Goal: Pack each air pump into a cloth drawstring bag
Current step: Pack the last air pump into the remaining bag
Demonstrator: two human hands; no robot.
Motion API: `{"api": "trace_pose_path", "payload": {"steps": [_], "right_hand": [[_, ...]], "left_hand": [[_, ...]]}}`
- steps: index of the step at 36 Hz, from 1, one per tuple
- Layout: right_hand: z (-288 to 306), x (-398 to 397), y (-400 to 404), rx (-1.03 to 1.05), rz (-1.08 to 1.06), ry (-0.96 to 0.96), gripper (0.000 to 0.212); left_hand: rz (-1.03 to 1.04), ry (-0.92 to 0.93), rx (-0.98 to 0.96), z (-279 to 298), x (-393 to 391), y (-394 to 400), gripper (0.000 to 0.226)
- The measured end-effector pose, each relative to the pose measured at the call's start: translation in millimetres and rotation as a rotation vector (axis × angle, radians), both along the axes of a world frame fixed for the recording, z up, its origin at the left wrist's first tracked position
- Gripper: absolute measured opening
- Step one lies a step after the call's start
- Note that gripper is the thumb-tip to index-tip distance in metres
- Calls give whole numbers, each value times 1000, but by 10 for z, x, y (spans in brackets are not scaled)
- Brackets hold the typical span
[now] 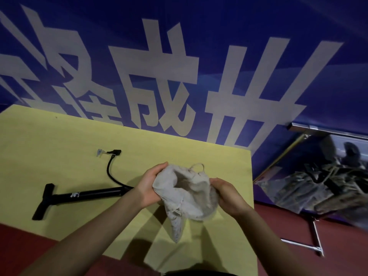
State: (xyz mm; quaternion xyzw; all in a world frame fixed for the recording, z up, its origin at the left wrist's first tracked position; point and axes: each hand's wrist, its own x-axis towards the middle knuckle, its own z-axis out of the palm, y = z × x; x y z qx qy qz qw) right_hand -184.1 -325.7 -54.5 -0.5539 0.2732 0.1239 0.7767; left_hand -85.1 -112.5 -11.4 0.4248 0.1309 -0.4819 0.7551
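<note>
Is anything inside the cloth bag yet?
The cloth bag is held open by the left hand and right hand; its visible mouth shows only cloth. The bottom is hidden by folds. The air pump lies outside on the yellow table.

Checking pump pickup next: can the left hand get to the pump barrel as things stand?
Probably yes, once freed. The left hand grips the cloth bag with the right hand; the air pump lies uncovered on the table just beside that wrist.

Black air pump [83, 195] lies flat on the yellow table, hose curled away; beige cloth drawstring bag [189, 194] held mouth-open above the table.
</note>
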Motion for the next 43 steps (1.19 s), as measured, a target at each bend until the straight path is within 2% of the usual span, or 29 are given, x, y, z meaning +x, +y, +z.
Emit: {"api": "trace_pose_path", "payload": {"steps": [2,4,6,9,11,12,13,14,15,16,18,20,22,25,30,38,43], "right_hand": [[-16,18,-86,445,-131,202,29],[-101,26,-189,589,-183,263,44],[-268,40,-295,694,-179,263,57],[-348,52,-250,547,-172,296,31],[-468,63,-259,327,-216,311,24],[-502,47,-273,88,-165,288,26],[-564,37,-308,-162,-57,249,39],[-595,45,-327,-334,118,226,55],[-685,86,-363,-476,237,238,63],[-756,88,-375,-577,314,269,60],[-792,209,-386,-663,296,254,44],[-802,327,-384,-805,156,287,34],[-845,401,-440,-844,-2,298,36],[-894,425,-567,-1045,64,295,46],[-1008,509,-730,-1224,191,294,50],[-1268,547,-817,-1209,277,265,41],[-1343,526,-814,-1241,291,233,32]], "left_hand": [[-96,-84,98,-125,-37,-15,46],[-227,-209,253,-244,-94,-5,42],[-321,-299,327,-405,-130,26,42],[-276,-238,339,-587,-120,51,39],[-152,-119,302,-648,-68,24,41],[-77,-55,272,-662,-36,-9,43],[6,13,232,-659,-16,-55,43],[85,70,195,-651,5,-101,42],[140,107,166,-625,19,-148,41],[167,133,139,-595,25,-204,41],[155,154,96,-544,33,-302,41],[110,150,67,-512,36,-381,44],[83,152,29,-486,33,-455,45],[40,90,28,-487,22,-531,41],[-11,32,65,-478,33,-563,41],[-38,9,144,-526,95,-597,39],[-38,-77,165,-562,129,-531,41]]}}
